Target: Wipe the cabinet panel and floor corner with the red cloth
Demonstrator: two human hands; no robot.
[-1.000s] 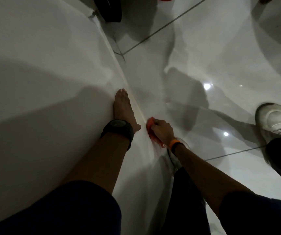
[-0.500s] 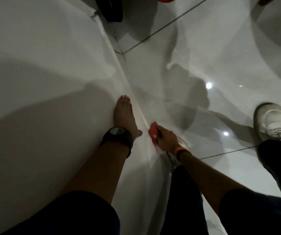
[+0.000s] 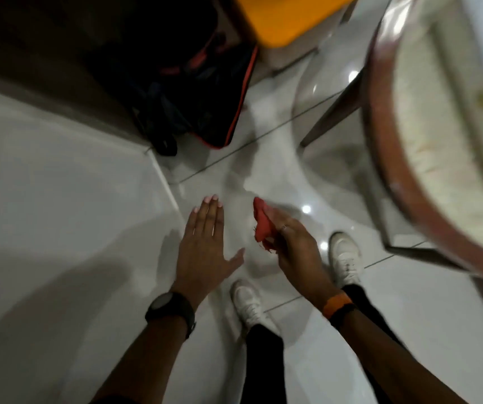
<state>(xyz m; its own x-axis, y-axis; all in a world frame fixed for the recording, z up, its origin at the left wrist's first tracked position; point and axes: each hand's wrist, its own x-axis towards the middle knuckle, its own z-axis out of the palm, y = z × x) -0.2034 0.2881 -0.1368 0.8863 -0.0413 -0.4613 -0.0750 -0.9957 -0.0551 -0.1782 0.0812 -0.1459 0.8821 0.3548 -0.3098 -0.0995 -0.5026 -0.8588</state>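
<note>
Cloth [image 3: 262, 225] sits bunched in the right hand [image 3: 294, 252], clenched around it, lifted off the floor [image 3: 307, 360] beside the panel [image 3: 59, 214]. Left hand [image 3: 205, 252] hangs flat and released, empty. Wiping looks finished or paused; neither surface is being touched.

Dark bag [image 3: 193, 83], orange box [image 3: 287, 18], chair [image 3: 380, 158].

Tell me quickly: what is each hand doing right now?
Left hand: open, fingers spread, holding nothing.
Right hand: closed on the red cloth.
</note>
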